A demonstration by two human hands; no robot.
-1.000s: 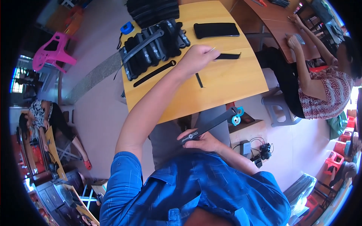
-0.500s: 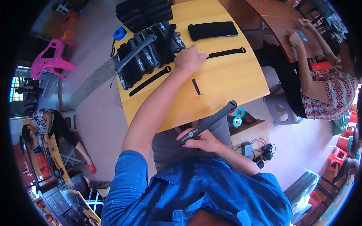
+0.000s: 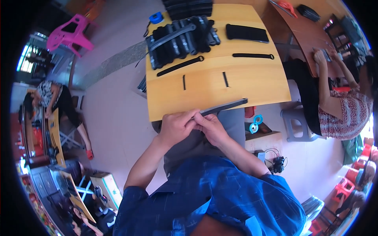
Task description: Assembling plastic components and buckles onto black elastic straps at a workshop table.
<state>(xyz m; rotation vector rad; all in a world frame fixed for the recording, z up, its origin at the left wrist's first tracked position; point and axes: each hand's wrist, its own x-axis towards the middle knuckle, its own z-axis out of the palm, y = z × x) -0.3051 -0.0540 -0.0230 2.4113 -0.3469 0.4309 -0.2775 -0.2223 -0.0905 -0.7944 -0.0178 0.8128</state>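
Close to the table's front edge, my left hand (image 3: pixel 176 125) and my right hand (image 3: pixel 213 129) meet with closed fingers on a dark grey strap (image 3: pixel 226 106). Its ringed end sticks out to the right; the other end is hidden in my fingers. On the wooden table (image 3: pixel 208 92) lie a black ringed strap (image 3: pixel 179 66) at left and another black strap (image 3: pixel 252 56) at right. Two short black strips (image 3: pixel 184 82), (image 3: pixel 225 79) lie nearer me. Behind them is a row of bundled grey and black straps (image 3: pixel 173 42), one strap lying across the top.
A stack of black bundles (image 3: pixel 189 9), a blue tape measure (image 3: pixel 156 17) and a flat black bundle (image 3: pixel 247 33) are at the back. Right of my legs, an open turquoise-lidded container (image 3: pixel 254 125) stands by a box. A person (image 3: pixel 342 102) sits at another table on the right.
My left hand has come back from the table to the strap in my right hand. The strap has turned flatter. The view has shifted, and the left short strip now shows.
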